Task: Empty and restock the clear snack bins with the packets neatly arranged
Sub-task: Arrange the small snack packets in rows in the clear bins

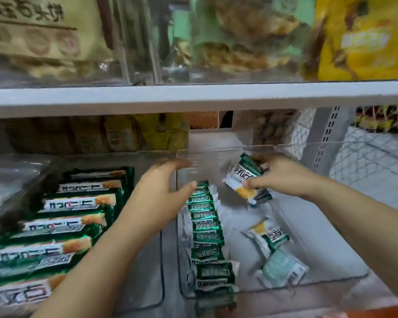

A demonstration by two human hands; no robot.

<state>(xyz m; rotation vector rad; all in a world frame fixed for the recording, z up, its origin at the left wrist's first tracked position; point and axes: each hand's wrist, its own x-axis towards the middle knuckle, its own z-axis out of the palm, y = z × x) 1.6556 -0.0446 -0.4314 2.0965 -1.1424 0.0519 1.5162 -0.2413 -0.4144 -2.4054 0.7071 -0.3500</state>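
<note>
A clear plastic bin on the right (319,260) sits pulled forward on the lower shelf. Along its left wall a row of small green-and-white snack packets (206,228) stands on edge, running from the near rim towards the far end. The right hand (283,177) is over the far part of this bin and pinches a small white, green and orange packet (244,177) between thumb and fingers. The packet is tilted and clear of the bin floor, to the right of the far end of the row; whether a second packet sits behind it cannot be told. The left hand (161,196) is released, fingers straight and thumb spread, grasping nothing. It reaches across the wall between the two bins, its thumb tip at the far end of the row, though contact with the packets cannot be made out. Two more packets lie flat on the floor in the near right part of this bin. One is a white packet with a green label and orange corner (269,237). Just nearer than it is a pale packet lying face down (283,269). To the left, a second clear plastic bin (147,283) holds long green-and-white snack bars (74,203) laid crosswise in an overlapping row. Above runs a white shelf board (193,97) carrying more clear bins of snacks, with a beige printed bag (32,31) at far left and a yellow bag (363,40) at far right. A grey slotted metal upright (326,138) and wire mesh (372,161) stand at right.
</note>
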